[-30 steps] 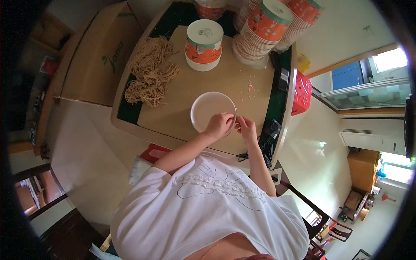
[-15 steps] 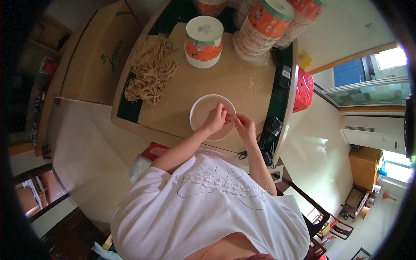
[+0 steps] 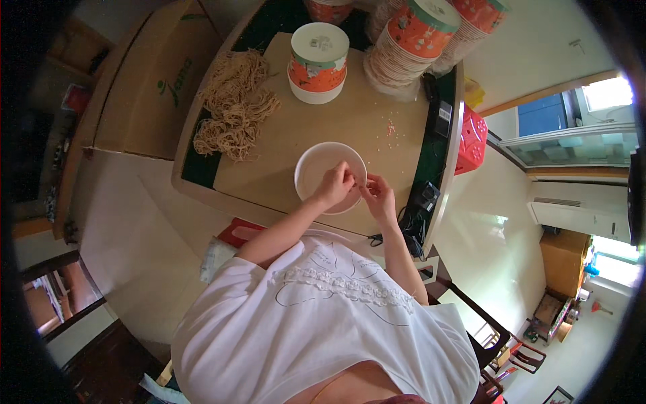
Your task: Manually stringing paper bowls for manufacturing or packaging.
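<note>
A round white paper tub (image 3: 308,163) stands on the brown board close to my body, its open top facing up. My left hand (image 3: 335,184) reaches over its opening with fingers curled in a pinch near the right inner wall. Whatever lies between those fingertips is too small to make out. On the right side, my right hand (image 3: 379,196) pinches the tub's rim between thumb and fingers. The fingertips of both hands are close together there.
Tangled tan strands (image 3: 235,104) lie at the left. Behind stand an upturned orange-and-white tub (image 3: 318,71) and tall tub stacks (image 3: 404,57). Pink crumbs (image 3: 391,128) dot the brown board (image 3: 269,178). Black devices and cables (image 3: 418,209) line the right edge; a cardboard box (image 3: 145,87) stands left.
The tub has shifted slightly away from my body. My right hand has drawn a little closer to my left at the rim.
</note>
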